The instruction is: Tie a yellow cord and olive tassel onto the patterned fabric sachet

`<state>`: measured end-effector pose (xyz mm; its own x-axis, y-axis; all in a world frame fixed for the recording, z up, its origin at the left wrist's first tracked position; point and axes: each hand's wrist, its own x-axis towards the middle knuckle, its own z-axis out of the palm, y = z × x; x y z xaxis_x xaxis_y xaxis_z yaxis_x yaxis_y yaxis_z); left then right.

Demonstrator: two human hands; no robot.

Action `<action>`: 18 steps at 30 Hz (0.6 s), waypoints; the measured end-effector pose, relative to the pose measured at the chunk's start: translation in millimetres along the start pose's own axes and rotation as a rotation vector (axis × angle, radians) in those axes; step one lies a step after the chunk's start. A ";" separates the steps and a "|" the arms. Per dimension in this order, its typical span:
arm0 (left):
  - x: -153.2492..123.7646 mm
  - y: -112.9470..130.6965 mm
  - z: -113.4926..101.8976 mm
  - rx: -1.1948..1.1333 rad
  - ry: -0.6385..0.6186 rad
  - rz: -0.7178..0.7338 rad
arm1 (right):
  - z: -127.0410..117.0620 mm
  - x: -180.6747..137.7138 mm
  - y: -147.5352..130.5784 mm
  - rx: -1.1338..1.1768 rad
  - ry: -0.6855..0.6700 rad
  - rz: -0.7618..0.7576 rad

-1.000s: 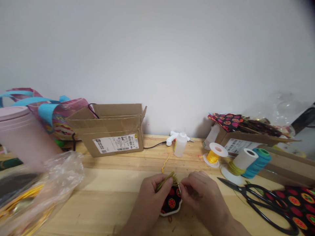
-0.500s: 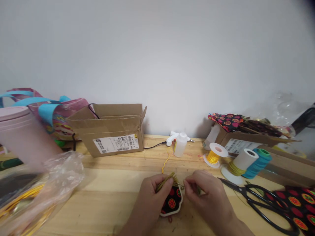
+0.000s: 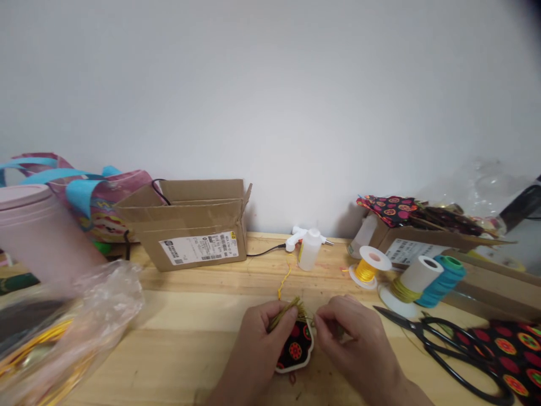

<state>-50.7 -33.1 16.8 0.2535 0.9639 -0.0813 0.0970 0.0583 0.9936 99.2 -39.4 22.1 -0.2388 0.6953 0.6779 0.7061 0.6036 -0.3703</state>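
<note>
My left hand (image 3: 270, 332) is closed around a small black fabric sachet (image 3: 295, 351) with red and orange flower prints and a white border. Under its thumb is a bundle of olive threads (image 3: 286, 316) at the sachet's top. My right hand (image 3: 353, 332) pinches a thin olive thread (image 3: 311, 319) just right of the bundle, fingertips close to the sachet's edge. A small red loop (image 3: 292, 379) shows below the sachet. Beyond my left hand lies a yellow cord (image 3: 284, 282).
Black scissors (image 3: 426, 332) and printed fabric (image 3: 515, 355) lie right. Behind them stand a yellow thread spool (image 3: 366, 272), an olive one (image 3: 403, 287) and a teal cone (image 3: 443, 282). A bottle (image 3: 310, 251), white glue gun (image 3: 296, 239), cardboard box (image 3: 190, 225) and plastic bag (image 3: 105, 304) are farther off.
The small thread loop between my hands shows less now, as my right fingertips have shifted slightly. My left hand and the sachet stay almost in place.
</note>
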 end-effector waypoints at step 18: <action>0.4 -1.6 -0.8 0.007 0.008 0.024 | 3.5 0.9 -0.2 -0.015 -0.012 -0.033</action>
<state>-51.5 -32.6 15.2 0.2486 0.9669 -0.0570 0.0973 0.0337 0.9947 96.5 -37.5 20.6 -0.2699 0.6796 0.6821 0.7074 0.6205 -0.3384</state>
